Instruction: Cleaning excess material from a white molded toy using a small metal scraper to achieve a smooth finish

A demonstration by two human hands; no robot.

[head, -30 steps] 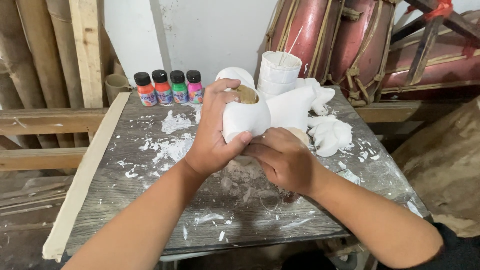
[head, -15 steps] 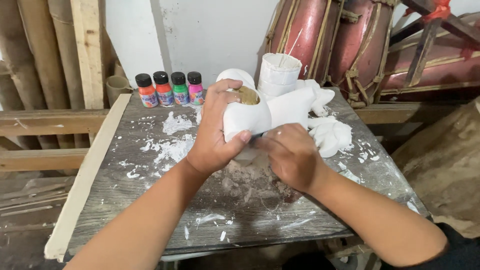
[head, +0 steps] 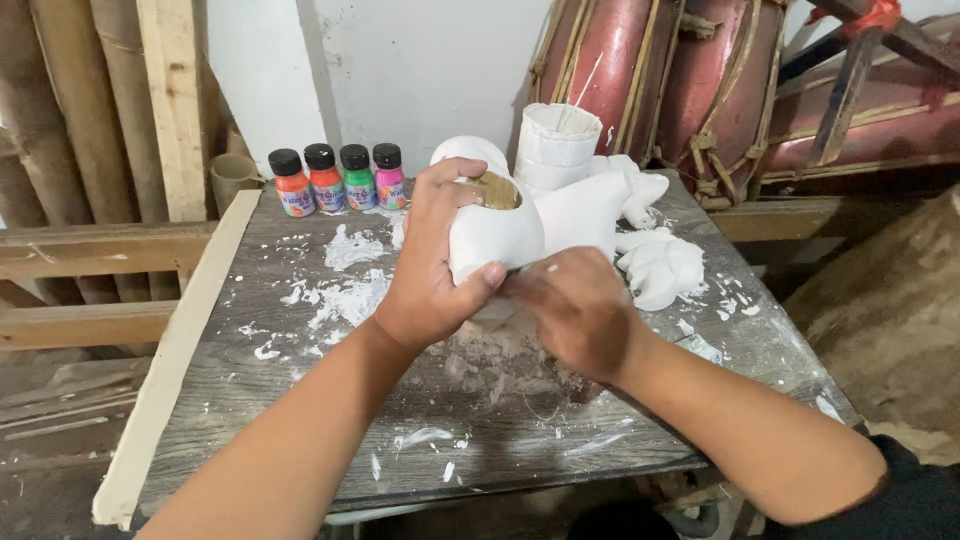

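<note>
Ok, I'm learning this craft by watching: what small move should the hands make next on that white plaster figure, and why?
Probably keep the left hand clamped around the white plaster figure while the right hand works along its lower edge. The right fingertips press just under the left thumb, and grey crumbs lie heaped on the wooden table directly below.

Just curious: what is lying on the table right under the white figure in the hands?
Under the white figure lies a heap of grey-white crumbs on the table. The hands cover the figure's underside.
</note>
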